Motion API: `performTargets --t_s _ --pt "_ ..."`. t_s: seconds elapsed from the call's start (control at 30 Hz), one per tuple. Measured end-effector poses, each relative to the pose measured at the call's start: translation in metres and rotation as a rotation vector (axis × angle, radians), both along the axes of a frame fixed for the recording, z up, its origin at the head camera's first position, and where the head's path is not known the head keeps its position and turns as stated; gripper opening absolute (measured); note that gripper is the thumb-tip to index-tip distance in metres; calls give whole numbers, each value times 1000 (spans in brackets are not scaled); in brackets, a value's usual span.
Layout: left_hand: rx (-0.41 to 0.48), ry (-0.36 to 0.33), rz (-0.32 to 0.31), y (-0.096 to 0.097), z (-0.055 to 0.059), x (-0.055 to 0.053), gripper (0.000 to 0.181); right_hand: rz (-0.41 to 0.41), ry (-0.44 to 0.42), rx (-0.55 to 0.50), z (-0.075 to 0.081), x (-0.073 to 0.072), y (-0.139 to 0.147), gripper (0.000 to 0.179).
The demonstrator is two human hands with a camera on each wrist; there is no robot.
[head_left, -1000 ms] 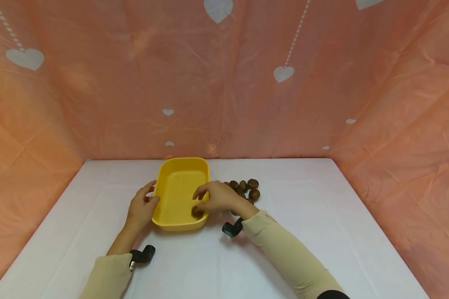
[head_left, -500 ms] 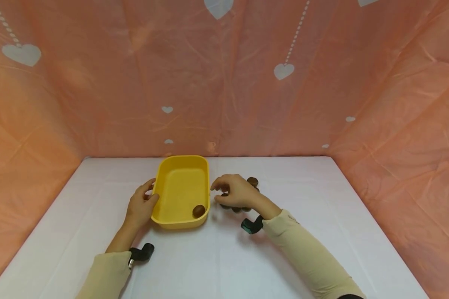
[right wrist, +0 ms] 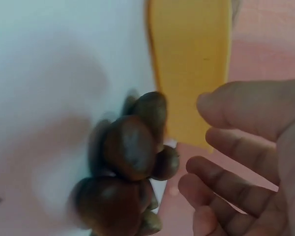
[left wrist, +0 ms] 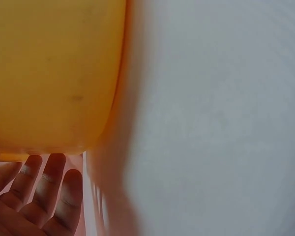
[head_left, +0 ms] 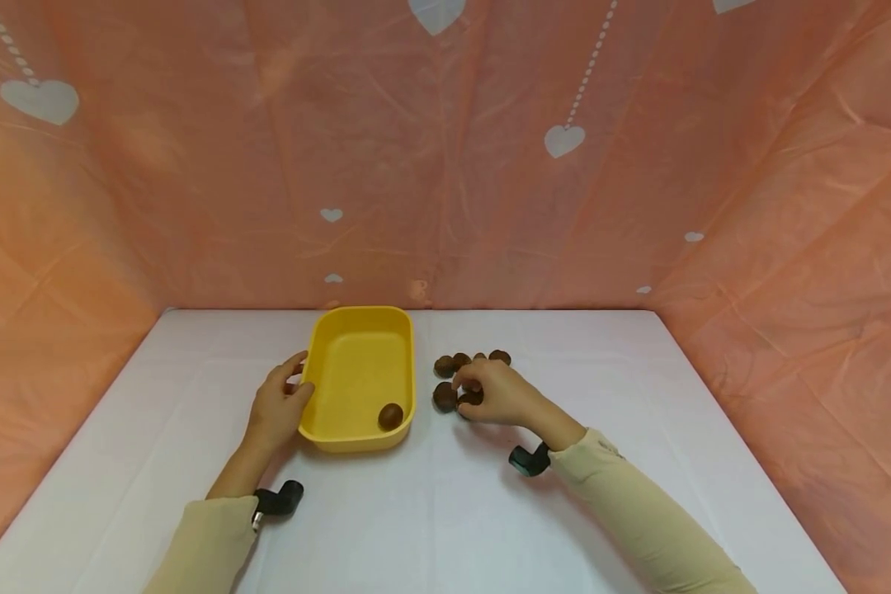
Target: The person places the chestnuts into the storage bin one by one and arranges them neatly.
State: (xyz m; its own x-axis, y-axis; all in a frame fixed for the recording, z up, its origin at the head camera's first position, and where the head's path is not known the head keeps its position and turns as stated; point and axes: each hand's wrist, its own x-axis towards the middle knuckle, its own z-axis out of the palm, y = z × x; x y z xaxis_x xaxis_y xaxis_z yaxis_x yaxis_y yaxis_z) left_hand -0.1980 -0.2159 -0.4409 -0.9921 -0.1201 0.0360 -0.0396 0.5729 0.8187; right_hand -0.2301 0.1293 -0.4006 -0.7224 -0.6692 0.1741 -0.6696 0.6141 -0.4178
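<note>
A yellow plastic tray stands on the white table, with one brown chestnut in its near right corner. My left hand rests against the tray's left side. In the left wrist view its fingertips touch the yellow wall. Right of the tray, my right hand is over a group of chestnuts, covering part of them. The right wrist view has the thumb and fingers spread apart beside the clustered chestnuts, nothing held between them.
Several chestnuts lie in a row beyond my right hand. A white cloth covers the table. Pink fabric with white hearts rises behind it and at both sides.
My right hand has let go of a chestnut in the tray's near right corner and moved right to the chestnuts on the table. My left hand stays at the tray.
</note>
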Motion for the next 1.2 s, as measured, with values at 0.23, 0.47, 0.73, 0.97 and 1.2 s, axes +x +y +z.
performTargets --t_s 0.23,0.47,0.73,0.97,1.2 --pt "-6 1 6 0 -1 -1 55 -9 25 26 -9 0 7 18" --pt "-22 20 19 -1 -3 -2 55 -25 47 62 -14 1 7 23" --pt "-19 4 11 2 -1 0 55 -6 59 63 -19 1 8 23" --pt "-7 -5 9 3 1 2 54 -26 42 87 -25 0 8 28" --pt "2 -3 18 3 1 1 55 -25 35 98 -27 -2 7 35"
